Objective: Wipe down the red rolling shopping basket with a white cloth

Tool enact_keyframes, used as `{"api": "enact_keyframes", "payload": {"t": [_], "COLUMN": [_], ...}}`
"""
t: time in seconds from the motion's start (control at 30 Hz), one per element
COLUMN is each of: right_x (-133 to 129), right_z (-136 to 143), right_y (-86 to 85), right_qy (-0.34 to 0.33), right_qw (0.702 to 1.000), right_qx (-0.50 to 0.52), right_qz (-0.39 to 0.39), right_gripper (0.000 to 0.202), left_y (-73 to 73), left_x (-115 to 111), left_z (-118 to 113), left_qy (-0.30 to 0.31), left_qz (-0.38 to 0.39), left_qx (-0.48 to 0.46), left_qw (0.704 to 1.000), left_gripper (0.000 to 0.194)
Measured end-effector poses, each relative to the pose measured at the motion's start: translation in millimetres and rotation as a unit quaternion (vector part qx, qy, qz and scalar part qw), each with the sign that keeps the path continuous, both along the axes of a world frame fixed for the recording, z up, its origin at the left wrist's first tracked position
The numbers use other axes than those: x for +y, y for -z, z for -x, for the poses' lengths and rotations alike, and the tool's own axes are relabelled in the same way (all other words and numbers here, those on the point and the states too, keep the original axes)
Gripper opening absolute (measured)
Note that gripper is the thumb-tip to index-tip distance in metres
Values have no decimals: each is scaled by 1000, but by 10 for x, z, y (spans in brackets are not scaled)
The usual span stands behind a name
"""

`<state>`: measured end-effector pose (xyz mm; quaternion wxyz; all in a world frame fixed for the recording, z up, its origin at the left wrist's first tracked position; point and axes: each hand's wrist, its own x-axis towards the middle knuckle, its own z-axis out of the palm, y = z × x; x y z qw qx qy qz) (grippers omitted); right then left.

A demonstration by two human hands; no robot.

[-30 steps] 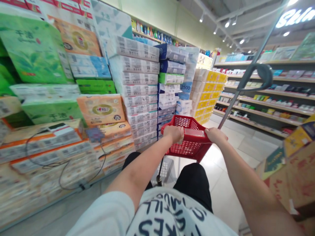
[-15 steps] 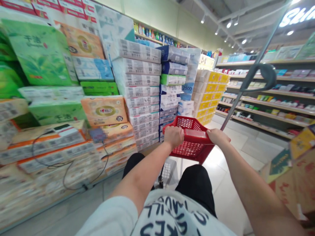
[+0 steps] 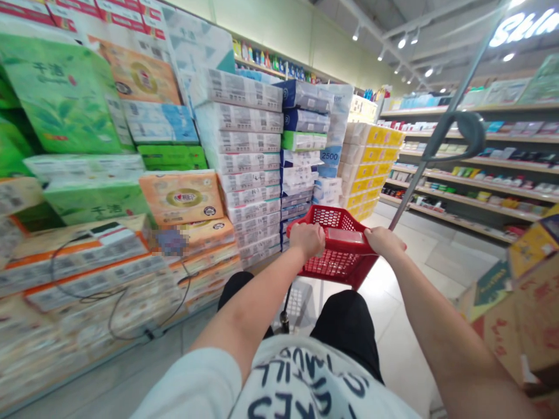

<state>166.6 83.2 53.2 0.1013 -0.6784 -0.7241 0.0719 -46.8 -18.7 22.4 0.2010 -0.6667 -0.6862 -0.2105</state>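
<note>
A red plastic shopping cart [image 3: 332, 265] with a perforated basket stands just in front of my knees. My left hand [image 3: 307, 239] is closed around the left part of its handle, knuckles up. At the handle's right end my right hand [image 3: 385, 241] is wrapped round the grip. Between the two hands shows the handle's middle panel [image 3: 345, 235]. A grey metal pole [image 3: 409, 186] with a loop-shaped grey piece [image 3: 463, 137] rises behind my right hand; how it is fixed at its lower end is hidden.
Stacked tissue packs [image 3: 248, 151] line the left side, with orange packs [image 3: 181, 198] and a loose black cable [image 3: 116, 291] nearer me. Yellow-and-white packs [image 3: 371, 163] stand ahead. Shelves [image 3: 480, 169] fill the right background; cardboard boxes [image 3: 515, 314] are close on the right. The floor [image 3: 419, 308] is pale tile.
The shelves and stacks have shifted slightly left in view. Both hands keep the same hold on the cart handle.
</note>
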Motion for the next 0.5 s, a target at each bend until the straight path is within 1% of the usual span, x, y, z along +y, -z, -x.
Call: {"api": "enact_keyframes", "payload": {"t": [0.07,0.13,0.2,0.3,0.5], "right_x": [-8,-15,-21,-26,-18], "right_z": [-2,0,2,2,11], "right_y": [-5,-10,-13,-13,-7], "right_qy": [-1,3,6,2,10], "right_qw": [1000,1000,1000,1000,1000], "right_qx": [2,0,-1,1,-3], "right_qz": [-1,0,0,-1,-1], "right_gripper": [49,49,49,49,48], "left_y": [-46,-49,-5,100,249], "left_x": [35,25,-19,-85,-135], "left_z": [1,10,20,37,88], "left_qy": [4,22,35,42,65], "left_qz": [27,15,-21,-68,-92], "left_qx": [3,9,11,19,35], "left_qw": [1000,1000,999,997,993], "left_gripper": [39,39,37,32,29]}}
